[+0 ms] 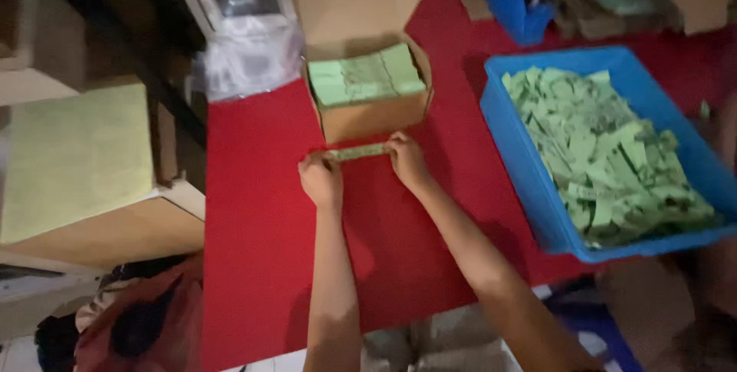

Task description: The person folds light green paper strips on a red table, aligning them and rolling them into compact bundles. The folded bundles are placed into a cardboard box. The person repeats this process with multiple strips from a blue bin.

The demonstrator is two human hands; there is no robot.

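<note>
Red cloth covers the surface [261, 226] where we pinch a green slip stack [358, 152] by its ends, left hand [320, 178] and right hand [407, 160] each in closed grip, before the box [372, 117], bin [516, 158] alongside.

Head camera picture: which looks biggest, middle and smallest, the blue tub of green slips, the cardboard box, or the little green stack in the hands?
1. Blue tub, largest.
2. Cardboard box, middle.
3. Green stack, smallest, held between the left hand and right hand.
All lie at similar distance, so the order seems safe.
</note>
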